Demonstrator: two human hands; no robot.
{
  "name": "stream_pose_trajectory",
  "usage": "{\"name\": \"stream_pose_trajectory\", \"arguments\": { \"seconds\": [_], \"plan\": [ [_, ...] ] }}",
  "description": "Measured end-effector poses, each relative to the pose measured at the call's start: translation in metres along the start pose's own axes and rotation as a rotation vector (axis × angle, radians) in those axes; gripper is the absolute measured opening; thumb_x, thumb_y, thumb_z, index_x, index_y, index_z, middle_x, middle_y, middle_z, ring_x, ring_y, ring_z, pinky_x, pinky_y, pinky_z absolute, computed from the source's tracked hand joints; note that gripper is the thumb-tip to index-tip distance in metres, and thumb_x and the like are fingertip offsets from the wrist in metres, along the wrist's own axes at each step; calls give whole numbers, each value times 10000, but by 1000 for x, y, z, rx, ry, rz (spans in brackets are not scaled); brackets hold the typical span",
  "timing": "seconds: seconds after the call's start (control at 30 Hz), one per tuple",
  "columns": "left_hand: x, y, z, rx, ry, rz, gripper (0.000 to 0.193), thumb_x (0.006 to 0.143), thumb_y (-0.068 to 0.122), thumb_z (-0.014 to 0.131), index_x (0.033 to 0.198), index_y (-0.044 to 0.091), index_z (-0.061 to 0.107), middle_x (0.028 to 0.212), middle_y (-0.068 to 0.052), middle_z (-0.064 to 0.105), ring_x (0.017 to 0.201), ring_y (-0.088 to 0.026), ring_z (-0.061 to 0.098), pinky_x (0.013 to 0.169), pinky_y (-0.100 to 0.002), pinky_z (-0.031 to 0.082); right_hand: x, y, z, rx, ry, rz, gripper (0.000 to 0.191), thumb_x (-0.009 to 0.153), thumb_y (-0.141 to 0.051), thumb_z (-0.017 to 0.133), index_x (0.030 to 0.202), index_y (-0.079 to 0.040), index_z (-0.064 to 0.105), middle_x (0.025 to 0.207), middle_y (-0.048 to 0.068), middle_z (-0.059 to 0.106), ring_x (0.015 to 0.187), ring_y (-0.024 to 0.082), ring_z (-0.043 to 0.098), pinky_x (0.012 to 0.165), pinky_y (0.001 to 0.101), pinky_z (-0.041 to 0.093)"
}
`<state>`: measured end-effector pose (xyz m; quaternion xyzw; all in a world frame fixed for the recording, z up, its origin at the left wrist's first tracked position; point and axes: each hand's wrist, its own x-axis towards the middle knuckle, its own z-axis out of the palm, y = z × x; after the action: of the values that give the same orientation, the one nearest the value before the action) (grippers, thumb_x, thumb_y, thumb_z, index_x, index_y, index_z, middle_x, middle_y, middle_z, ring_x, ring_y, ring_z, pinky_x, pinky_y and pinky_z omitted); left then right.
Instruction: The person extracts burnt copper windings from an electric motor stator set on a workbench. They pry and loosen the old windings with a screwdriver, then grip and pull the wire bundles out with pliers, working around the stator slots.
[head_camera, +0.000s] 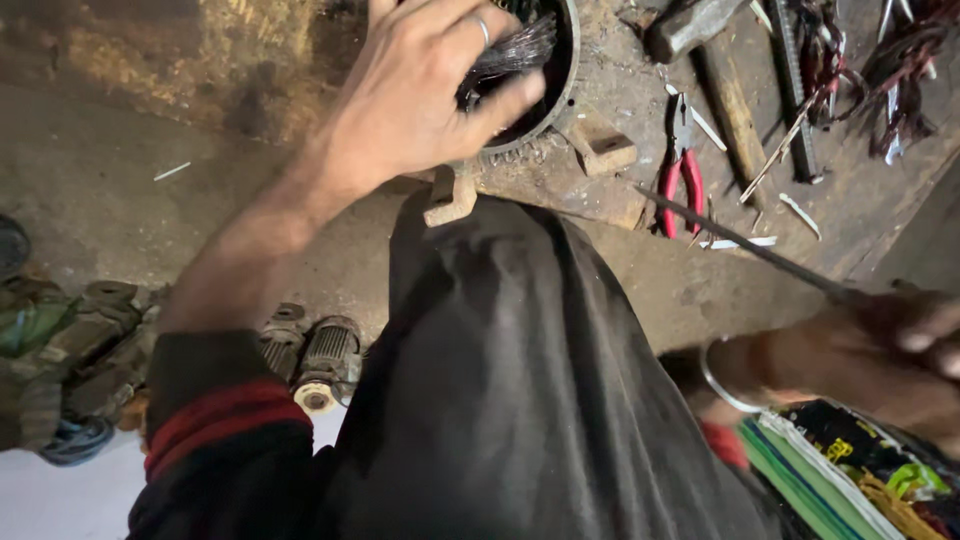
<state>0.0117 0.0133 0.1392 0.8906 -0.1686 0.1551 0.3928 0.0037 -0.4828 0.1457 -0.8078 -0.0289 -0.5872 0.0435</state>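
Note:
My left hand (420, 90) reaches up to a round metal motor housing (566, 80) at the top and grips a bundle of dark winding wires (510, 55) coming out of it. A ring shows on one finger. My right hand (890, 350), blurred at the right edge and wearing a metal bangle, holds a long thin metal rod (740, 243) that points up and left toward the housing. My dark-clothed knee (500, 380) fills the middle of the view.
Red-handled pliers (682, 175), a hammer (720, 70), loose wires (900, 70) and metal strips lie on the dirty wooden board at the top right. Small motors (325, 362) and scrap parts (70, 340) sit on the floor at the left. Colourful cloth (850, 480) is at the bottom right.

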Motion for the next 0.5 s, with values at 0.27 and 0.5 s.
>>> {"name": "stream_pose_trajectory", "arguments": {
  "seconds": [0.27, 0.5],
  "plan": [
    [-2, 7, 29, 9, 233, -100, 205, 1031, 204, 715, 1046, 0, 724, 991, -117, 745, 973, -299, 702, 1187, -550, 282, 18, -25, -6, 1079, -30, 260, 256, 1031, -222, 497, 823, -120, 388, 732, 67, 325, 585, 180, 284, 492, 329, 274],
    [0, 11, 32, -31, 241, -135, 209, 1064, 215, 691, 1033, 9, 709, 966, -116, 746, 936, -311, 725, 1249, -554, 238, 74, -179, 28, 1178, 178, 350, 300, 1078, -360, 432, 962, -85, 457, 679, 79, 432, 483, 109, 349, 401, 296, 343]
  ]
}}
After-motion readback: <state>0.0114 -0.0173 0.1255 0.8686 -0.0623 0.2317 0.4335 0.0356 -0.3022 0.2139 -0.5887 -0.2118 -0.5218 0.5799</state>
